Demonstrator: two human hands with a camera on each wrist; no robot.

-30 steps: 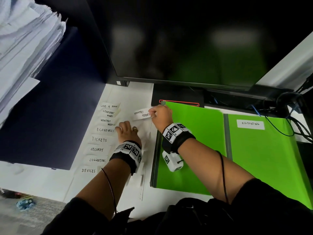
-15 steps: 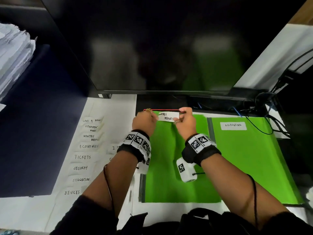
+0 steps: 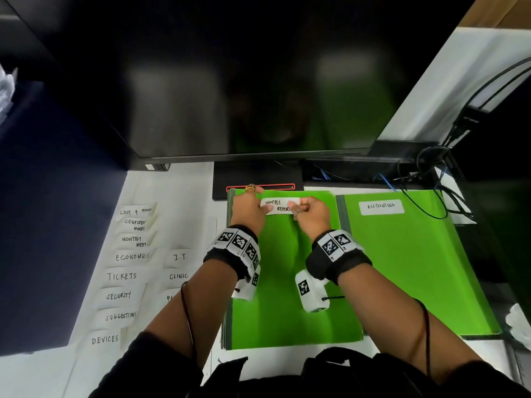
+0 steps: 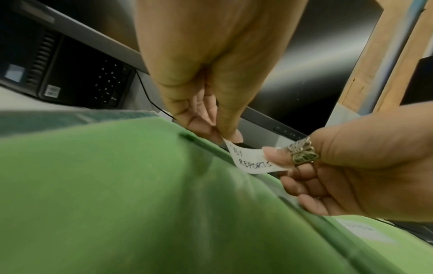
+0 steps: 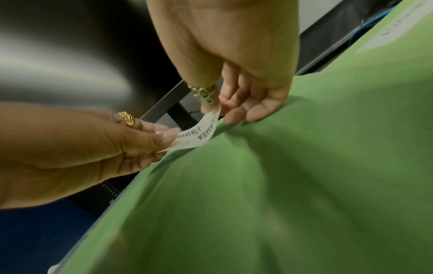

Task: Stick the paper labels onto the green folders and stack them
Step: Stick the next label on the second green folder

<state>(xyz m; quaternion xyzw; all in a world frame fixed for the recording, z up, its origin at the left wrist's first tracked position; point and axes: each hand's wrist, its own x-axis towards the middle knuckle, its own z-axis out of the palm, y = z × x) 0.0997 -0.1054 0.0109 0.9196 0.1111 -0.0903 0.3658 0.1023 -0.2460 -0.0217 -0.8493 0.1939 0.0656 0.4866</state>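
- Both forearms run up from the bottom edge of the head view, converging toward centre frame; black sleeves at the elbows.
- Each wrist carries a black strap with white marker blocks and a white camera pod below, thin cable running back along the arm.
- Left hand [image 3: 247, 208]: back of hand up, thumb and forefinger pinching the left end of the label [image 3: 279, 206]; gold ring on one finger.
- Right hand [image 3: 313, 214]: thumb and forefinger pinching the label's right end, other fingers curled under; ornate ring on forefinger.
- Hands sit level, close together.
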